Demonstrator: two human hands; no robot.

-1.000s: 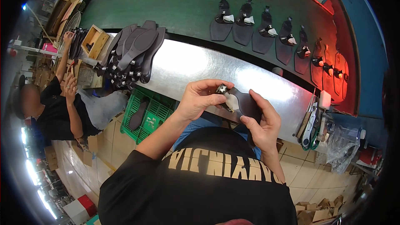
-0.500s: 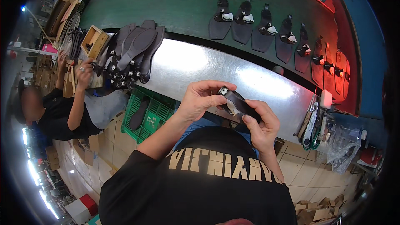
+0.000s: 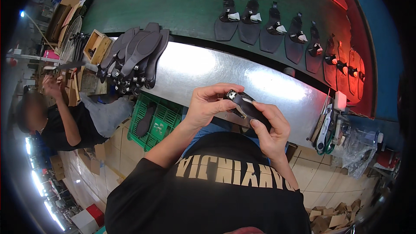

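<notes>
A black sandal (image 3: 255, 112) is held in both hands in front of my belly, just over the near edge of the metal bench. With thumb and fingers, my left hand (image 3: 205, 106) grips one end of it, beside a small shiny pale fitting (image 3: 232, 94). The other end is pinched by my right hand (image 3: 274, 129), its thumb low and fingers on top. Part of the sandal is hidden behind the fingers. A pale patch shows along its underside.
Dark soles (image 3: 145, 45) lie heaped on the left of the metal bench (image 3: 195, 67). Black sandals (image 3: 250, 26) stand in a row on the green conveyor (image 3: 151, 6), running into a red-lit tunnel (image 3: 357, 39). A green crate (image 3: 169, 119), tools (image 3: 323, 132) and a co-worker (image 3: 65, 119) are nearby.
The sandal has turned slightly in my hands, and its pale patch shows less. At left, the co-worker's raised hand has moved away from the sole heap.
</notes>
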